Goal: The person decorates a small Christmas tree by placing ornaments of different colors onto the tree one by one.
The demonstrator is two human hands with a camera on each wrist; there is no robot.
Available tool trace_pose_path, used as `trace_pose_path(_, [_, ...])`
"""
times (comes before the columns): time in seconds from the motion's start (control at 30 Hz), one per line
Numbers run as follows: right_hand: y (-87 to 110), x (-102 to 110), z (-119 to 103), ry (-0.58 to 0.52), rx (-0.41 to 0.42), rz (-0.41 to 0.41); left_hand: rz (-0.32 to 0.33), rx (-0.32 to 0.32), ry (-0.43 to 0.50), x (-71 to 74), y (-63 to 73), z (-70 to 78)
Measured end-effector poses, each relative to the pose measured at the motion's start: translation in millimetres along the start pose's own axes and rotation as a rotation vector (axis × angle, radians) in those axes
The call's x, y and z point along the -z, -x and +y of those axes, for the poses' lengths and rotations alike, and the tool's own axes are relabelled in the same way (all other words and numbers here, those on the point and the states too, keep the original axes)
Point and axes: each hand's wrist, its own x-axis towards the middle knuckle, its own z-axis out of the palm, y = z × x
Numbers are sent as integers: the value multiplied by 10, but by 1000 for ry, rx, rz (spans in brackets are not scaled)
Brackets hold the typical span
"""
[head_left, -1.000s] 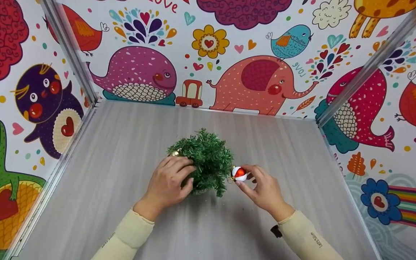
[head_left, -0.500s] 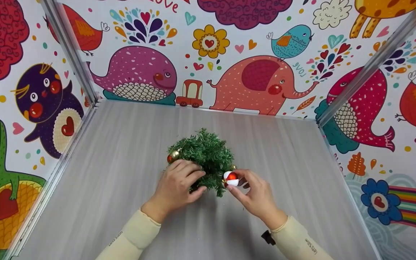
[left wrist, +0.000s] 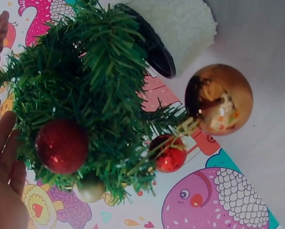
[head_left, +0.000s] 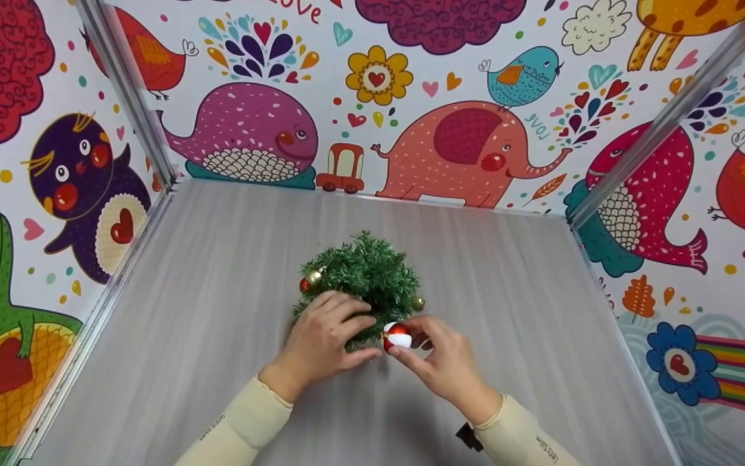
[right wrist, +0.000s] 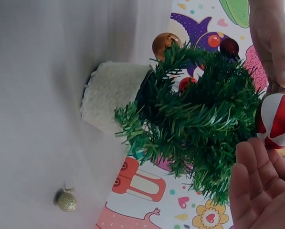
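A small green artificial Christmas tree (head_left: 372,265) stands on the table in the head view; its white pot (right wrist: 116,90) shows in the right wrist view. My left hand (head_left: 333,333) is against the branches at its near left, fingers extended. My right hand (head_left: 446,359) pinches a red and white bauble (head_left: 398,338) between thumb and fingers, at the tree's near right side. From the branches hang a shiny gold bauble (left wrist: 219,99), a dark red bauble (left wrist: 62,146), a brighter red bauble (left wrist: 168,153) and a pale one (left wrist: 90,190). The left hand's fingertips are partly hidden by foliage.
A glittery gold bauble (right wrist: 67,201) lies on the grey wood-grain table (head_left: 230,239), to the right of the tree. Walls printed with cartoon animals (head_left: 252,129) enclose the back and sides, with metal strips (head_left: 133,97) at the corners.
My right hand has brought the red and white bauble leftward and nearer, in front of the tree. My left hand has shifted right and slightly nearer, uncovering baubles at the tree's left.
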Motion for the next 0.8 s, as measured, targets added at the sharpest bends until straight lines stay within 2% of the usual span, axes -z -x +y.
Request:
trace_pose_path(0.13, [14,-25,-7,13,6,-3,12,-2,19,-7,8,7])
trace_pose_path(0.43, [46,-53,-20,27,-69,-29,30,-1,37,15,-9,28])
trace_pose_path(0.63, [84,-62,-45,23,-123,-65,61,3,50,4,2,26])
trace_pose_path(0.8, [145,-98,-34,-12,-161,-126,46,19,56,-1,15,12])
